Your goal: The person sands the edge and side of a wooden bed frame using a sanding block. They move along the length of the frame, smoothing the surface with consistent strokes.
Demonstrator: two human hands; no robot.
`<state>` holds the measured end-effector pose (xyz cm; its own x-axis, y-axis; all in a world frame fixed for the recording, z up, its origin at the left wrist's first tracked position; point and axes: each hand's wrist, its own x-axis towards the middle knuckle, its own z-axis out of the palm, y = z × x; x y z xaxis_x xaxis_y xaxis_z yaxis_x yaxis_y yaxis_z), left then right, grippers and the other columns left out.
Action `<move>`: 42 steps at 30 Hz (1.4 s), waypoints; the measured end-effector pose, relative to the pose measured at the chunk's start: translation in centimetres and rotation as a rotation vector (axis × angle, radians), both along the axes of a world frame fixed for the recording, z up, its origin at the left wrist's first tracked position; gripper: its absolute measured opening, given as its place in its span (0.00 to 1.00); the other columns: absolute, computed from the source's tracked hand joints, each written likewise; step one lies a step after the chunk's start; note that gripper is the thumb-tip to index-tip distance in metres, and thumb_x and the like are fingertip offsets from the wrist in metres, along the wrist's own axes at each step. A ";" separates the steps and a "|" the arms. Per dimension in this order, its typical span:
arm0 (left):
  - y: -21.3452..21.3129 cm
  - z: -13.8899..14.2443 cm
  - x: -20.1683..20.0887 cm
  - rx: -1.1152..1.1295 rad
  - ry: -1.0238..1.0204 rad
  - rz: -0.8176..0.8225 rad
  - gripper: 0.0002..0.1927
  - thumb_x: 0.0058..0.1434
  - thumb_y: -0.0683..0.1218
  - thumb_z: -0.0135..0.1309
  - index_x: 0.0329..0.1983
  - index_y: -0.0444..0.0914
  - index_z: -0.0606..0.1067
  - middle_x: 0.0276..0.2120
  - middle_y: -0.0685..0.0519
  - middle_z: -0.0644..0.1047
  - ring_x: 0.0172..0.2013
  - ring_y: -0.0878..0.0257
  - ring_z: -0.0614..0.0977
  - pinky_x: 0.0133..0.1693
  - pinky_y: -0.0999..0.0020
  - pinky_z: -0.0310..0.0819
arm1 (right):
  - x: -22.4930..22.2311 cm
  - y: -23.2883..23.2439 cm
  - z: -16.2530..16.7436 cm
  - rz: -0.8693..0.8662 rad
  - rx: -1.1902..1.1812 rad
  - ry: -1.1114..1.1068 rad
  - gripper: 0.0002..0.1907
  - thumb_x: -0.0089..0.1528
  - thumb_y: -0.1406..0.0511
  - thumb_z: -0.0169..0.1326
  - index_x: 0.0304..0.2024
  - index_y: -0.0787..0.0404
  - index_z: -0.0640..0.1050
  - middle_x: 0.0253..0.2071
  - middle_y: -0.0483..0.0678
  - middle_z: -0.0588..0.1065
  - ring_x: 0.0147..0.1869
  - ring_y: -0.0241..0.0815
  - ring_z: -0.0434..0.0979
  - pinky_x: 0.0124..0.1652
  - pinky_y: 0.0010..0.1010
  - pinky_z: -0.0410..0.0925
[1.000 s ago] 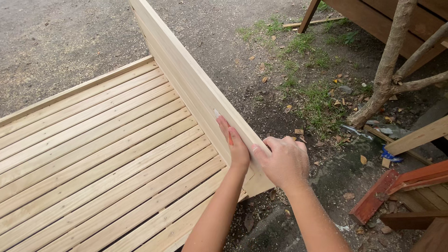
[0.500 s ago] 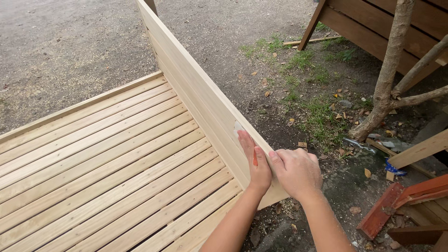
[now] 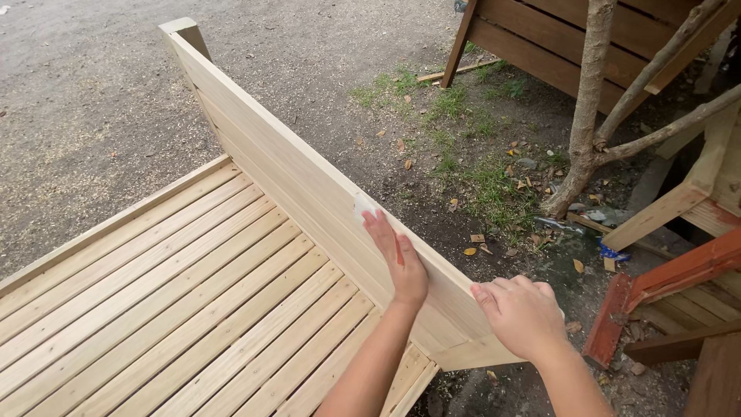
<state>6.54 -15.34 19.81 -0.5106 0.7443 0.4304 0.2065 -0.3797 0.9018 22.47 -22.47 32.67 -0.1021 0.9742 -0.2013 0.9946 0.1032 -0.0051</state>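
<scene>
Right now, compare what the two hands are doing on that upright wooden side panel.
The left hand lies flat against the side panel's inner face, pressing a small whitish pad under its fingertips; the right hand holds nothing and curls over the panel's top edge near its end. The left reaches further along the panel than the right. Both are bare and touch the same panel.

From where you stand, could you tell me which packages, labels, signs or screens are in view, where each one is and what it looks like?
No labels, signs or screens show.
Wrapper: crumpled blue scrap of packaging on the dirt right of the tree base, beside the pale beam; too small to tell more.
White pad: under the left hand fingertips on the upright board; a small sheet, not a package.
</scene>
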 end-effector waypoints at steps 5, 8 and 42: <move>-2.9 -1.2 2.0 0.052 0.079 -0.064 0.32 0.79 0.54 0.29 0.80 0.36 0.45 0.80 0.40 0.38 0.79 0.41 0.35 0.75 0.47 0.28 | -5.8 2.2 0.0 -0.031 0.079 0.301 0.25 0.68 0.49 0.33 0.47 0.53 0.79 0.50 0.49 0.79 0.53 0.56 0.78 0.53 0.50 0.69; 3.0 -2.5 -2.7 0.040 0.007 0.031 0.31 0.79 0.54 0.28 0.80 0.36 0.47 0.80 0.41 0.40 0.79 0.41 0.37 0.75 0.46 0.29 | -9.2 4.0 0.3 -0.107 -0.002 0.278 0.26 0.68 0.47 0.32 0.49 0.51 0.76 0.51 0.50 0.79 0.52 0.60 0.78 0.51 0.53 0.70; 20.0 2.1 -32.3 -0.195 0.478 -0.084 0.35 0.74 0.54 0.36 0.78 0.31 0.48 0.79 0.38 0.37 0.77 0.37 0.35 0.73 0.46 0.32 | -34.1 21.6 0.8 -0.041 0.019 0.194 0.30 0.70 0.45 0.27 0.45 0.54 0.77 0.45 0.55 0.80 0.50 0.60 0.80 0.49 0.52 0.72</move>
<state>-25.74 4.67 21.87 -0.2259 0.8638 0.4504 0.5888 -0.2473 0.7695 -11.60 -0.82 33.51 -0.0976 0.9817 -0.1635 0.9785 0.0647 -0.1957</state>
